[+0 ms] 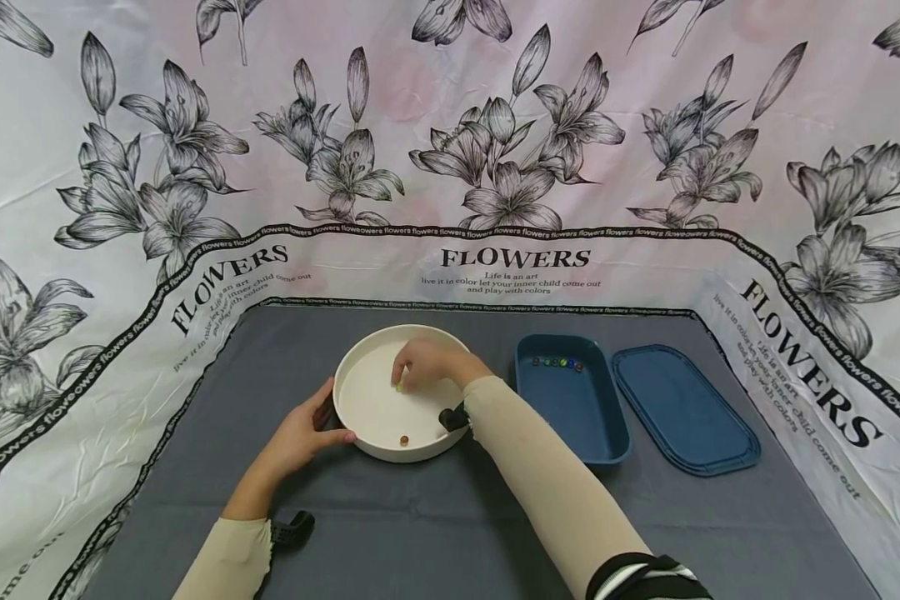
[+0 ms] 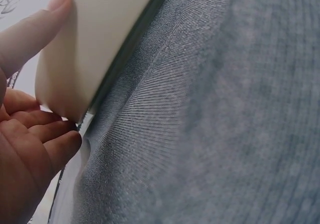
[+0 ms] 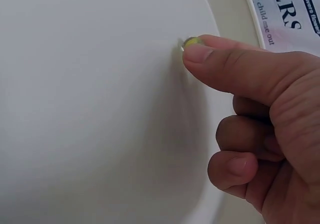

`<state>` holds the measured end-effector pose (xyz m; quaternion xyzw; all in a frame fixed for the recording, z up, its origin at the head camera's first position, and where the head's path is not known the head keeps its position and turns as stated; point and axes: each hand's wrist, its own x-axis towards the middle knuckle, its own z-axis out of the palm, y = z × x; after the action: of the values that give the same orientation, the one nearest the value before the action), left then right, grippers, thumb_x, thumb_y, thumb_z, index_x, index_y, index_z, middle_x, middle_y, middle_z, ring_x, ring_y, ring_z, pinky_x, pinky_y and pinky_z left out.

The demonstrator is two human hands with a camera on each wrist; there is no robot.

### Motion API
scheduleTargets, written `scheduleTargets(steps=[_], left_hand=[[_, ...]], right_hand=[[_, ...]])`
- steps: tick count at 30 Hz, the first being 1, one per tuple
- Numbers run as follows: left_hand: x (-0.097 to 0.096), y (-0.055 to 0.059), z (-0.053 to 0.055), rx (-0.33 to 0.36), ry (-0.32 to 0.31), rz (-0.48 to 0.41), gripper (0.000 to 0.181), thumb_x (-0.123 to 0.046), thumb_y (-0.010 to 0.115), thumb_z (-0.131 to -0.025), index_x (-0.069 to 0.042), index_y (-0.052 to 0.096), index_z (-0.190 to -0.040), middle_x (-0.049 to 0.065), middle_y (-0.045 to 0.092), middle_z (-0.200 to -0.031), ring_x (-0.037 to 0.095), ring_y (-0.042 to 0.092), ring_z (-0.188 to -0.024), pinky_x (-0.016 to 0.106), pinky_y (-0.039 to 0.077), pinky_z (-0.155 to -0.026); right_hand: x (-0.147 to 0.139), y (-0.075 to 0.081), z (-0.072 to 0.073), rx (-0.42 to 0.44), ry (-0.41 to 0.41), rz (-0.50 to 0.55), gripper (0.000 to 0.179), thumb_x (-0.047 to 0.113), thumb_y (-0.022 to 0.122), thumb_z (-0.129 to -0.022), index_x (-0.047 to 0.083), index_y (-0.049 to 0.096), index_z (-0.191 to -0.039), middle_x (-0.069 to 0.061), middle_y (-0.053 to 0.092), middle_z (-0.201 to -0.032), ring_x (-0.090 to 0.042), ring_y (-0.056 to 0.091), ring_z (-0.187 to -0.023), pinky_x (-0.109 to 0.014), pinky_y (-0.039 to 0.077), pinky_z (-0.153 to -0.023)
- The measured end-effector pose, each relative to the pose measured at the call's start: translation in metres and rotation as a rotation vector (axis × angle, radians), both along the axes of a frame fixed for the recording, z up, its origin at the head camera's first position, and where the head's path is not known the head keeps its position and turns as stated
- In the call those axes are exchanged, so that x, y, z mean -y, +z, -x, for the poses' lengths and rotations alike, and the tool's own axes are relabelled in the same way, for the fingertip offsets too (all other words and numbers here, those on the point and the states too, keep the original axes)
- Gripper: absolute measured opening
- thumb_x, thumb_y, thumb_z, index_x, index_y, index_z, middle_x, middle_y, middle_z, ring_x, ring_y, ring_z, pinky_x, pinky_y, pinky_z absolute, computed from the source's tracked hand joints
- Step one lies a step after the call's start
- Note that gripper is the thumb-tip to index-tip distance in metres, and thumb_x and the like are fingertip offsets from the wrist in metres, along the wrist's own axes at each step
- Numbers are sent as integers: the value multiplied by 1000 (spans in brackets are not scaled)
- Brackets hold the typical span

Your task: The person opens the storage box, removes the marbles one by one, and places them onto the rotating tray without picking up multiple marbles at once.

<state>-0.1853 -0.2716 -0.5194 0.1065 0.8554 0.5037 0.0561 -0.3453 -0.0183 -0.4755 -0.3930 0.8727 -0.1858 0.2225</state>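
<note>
A round white dish [image 1: 375, 417] with a low wall stands on the grey cloth. My left hand [image 1: 296, 433] holds its left side, the thumb against the front of the wall and the fingers round the outside. Inside the dish, my right hand [image 1: 431, 365] pinches a yellow-green glass marble [image 3: 192, 42] between thumb and index finger, the other fingers curled in. A brown marble [image 1: 404, 441] lies at the dish's near edge. To the right is a blue rectangular container [image 1: 570, 417], where several coloured marbles [image 1: 564, 363] sit in a row towards the far end.
A blue lid [image 1: 686, 408] lies flat to the right of the container. Grey cloth [image 1: 390, 533] covers the table. A white flower-printed curtain [image 1: 390, 275] borders it at the back and both sides. My right forearm crosses between dish and container.
</note>
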Motion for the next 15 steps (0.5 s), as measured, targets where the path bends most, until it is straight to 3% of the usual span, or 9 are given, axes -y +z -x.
scheduleTargets(steps=[8,15], left_hand=[[0,-1,1,-2,-8,-13,118,-29,89,-81,2,10,-163,22,16,-169,38,25,-153,47,32,-120],[1,-1,1,-6,-11,-9,118,-29,89,-81,2,10,-163,22,15,-169,40,24,-153,49,32,-120]], right_hand=[[-3,12,2,-21,12,29,18,13,77,-91,18,80,-108,3,64,-85,-12,51,-73,-24,45,-63],[-39,60,-1,-94,-94,101,23,22,74,-96,19,77,-119,3,69,-107,-18,59,-93,-35,54,-77]])
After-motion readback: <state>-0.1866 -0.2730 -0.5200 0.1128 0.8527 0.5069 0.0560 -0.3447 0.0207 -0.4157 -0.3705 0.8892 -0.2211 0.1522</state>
